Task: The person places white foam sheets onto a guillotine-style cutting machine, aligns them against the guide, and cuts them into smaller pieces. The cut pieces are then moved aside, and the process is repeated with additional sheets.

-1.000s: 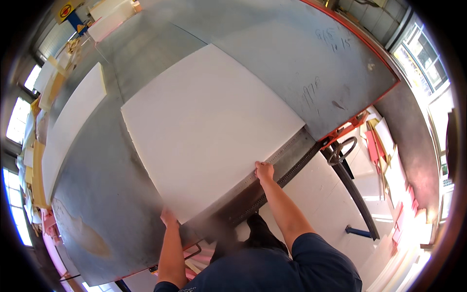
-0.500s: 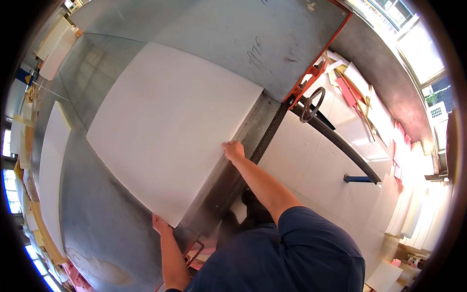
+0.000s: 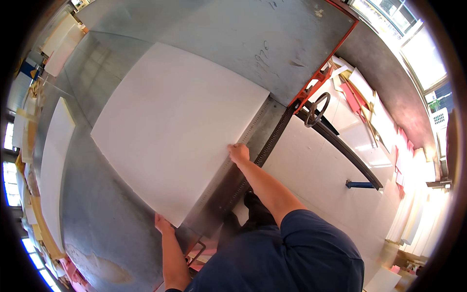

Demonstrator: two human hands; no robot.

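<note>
A large white foam sheet point(image 3: 180, 131) lies flat over a grey metal table point(image 3: 112, 209). Its right edge runs beside a perforated metal ruler strip point(image 3: 254, 120). My right hand point(image 3: 239, 153) is closed at that edge, about midway along, fingers curled against the foam. At the near corner, my left hand point(image 3: 164, 224) pinches the lower left edge with its fingers together; part of its grip is hidden by the sheet. Beyond the sheet's far edge is a grey metal panel point(image 3: 292, 44) with handwritten marks and a red frame.
A narrow white foam strip point(image 3: 54, 165) lies on the table's left. To the right are a dark handwheel point(image 3: 317, 110), a curved black rail point(image 3: 348, 151) and a blue foot point(image 3: 360, 185) above the pale floor. Foam offcuts point(image 3: 360, 100) pile along the right wall.
The whole view has shifted slightly, with everything a little further right and down. Both hands and the foam sheet keep their places relative to each other and the table.
</note>
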